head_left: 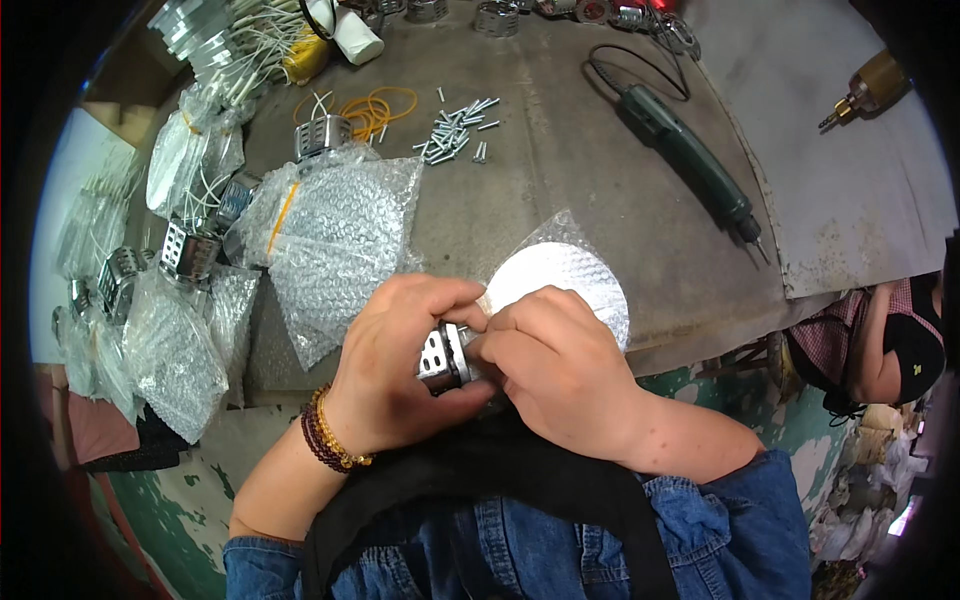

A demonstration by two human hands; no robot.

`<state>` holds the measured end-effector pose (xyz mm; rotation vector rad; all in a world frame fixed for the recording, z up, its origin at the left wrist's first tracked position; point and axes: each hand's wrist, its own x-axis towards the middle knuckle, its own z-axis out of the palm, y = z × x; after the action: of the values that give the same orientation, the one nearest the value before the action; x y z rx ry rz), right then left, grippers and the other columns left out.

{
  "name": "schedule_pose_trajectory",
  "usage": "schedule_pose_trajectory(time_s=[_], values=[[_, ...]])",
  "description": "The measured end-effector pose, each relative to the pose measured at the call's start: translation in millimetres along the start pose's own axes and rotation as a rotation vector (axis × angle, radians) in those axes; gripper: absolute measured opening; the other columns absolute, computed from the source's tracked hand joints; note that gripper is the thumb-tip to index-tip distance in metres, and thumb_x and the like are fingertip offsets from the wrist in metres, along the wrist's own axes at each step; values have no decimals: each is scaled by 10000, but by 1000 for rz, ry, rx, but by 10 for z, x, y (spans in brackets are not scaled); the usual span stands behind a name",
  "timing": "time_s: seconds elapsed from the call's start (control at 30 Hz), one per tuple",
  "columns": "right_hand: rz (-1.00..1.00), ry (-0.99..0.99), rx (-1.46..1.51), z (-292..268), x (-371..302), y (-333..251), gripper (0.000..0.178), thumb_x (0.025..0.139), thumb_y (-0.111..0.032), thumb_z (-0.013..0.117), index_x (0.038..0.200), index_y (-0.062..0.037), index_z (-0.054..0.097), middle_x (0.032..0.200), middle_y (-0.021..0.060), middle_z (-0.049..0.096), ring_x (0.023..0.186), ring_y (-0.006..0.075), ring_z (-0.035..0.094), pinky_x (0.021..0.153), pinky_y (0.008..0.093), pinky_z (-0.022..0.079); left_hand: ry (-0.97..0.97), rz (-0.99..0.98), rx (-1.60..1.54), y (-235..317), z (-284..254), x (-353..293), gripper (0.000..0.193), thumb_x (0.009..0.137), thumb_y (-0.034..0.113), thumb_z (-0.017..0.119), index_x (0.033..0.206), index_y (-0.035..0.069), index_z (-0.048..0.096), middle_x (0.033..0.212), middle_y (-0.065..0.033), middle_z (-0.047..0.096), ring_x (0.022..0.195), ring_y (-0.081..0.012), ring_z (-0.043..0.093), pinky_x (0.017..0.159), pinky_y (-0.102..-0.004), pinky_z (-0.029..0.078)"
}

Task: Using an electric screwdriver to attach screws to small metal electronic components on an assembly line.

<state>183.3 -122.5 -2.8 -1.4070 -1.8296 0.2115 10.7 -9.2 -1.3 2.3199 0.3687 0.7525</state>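
My left hand (385, 350), with a beaded bracelet at its wrist, is wrapped round a small silver metal housing (436, 360) with slots cut in its side. Close against the housing's right side, my right hand (560, 365) has its fingers pinched together; what they grip is hidden. Partly covered by that hand, a round white disc (565, 275) lies on the table with clear bubble wrap showing at its far edge. To the left of my hands is a flat stack in bubble wrap (345, 235), bound with an orange band.
Loose screws (455, 130) lie beyond the stack, near orange rubber bands (375, 105). A dark green electric screwdriver (690, 155) rests at the right, its cord trailing away. More slotted housings (188, 252) and wrapped parts crowd the left. A person (875, 340) sits at the far right.
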Motion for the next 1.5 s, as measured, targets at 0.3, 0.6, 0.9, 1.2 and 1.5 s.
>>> schedule_pose_trajectory(time_s=[0.3,0.6,0.9,1.2,1.5], values=[[28,28,-159,-710,85,424,239,798,-67,775,1035,-62,742,1025,106,727,970,293,682,854,389,538,-68,90,61,-17,-45,33,361,580,83,889,884,125,699,1009,-38,697,976,-304,632,896,-412,496],[668,41,-599,-1607,123,1384,603,847,-318,821,1331,-50,580,1104,145,680,1009,295,675,883,384,537,-77,96,37,-19,-71,49,288,668,146,870,886,134,682,1036,-15,690,1006,-291,616,881,-408,511],[296,35,1693,-1355,-127,647,611,928,-271,766,1461,-187,480,1299,49,576,1156,170,596,1146,534,390,-42,59,-16,-17,-35,37,332,612,81,893,867,135,687,1040,-28,701,1025,-289,630,898,-402,517],[555,675,1940,-511,-486,462,488,860,-125,814,1294,-191,603,1249,69,620,1115,193,625,1164,529,356,-36,64,-13,2,-36,41,363,574,47,890,862,119,679,1039,-40,705,1012,-291,636,897,-400,517],[553,733,1945,-418,-523,465,470,859,-108,807,1278,-186,607,1214,67,611,1106,205,635,1175,504,354,-54,86,8,-27,-38,39,353,631,117,877,901,108,648,1044,-51,691,1015,-295,631,880,-398,515]])
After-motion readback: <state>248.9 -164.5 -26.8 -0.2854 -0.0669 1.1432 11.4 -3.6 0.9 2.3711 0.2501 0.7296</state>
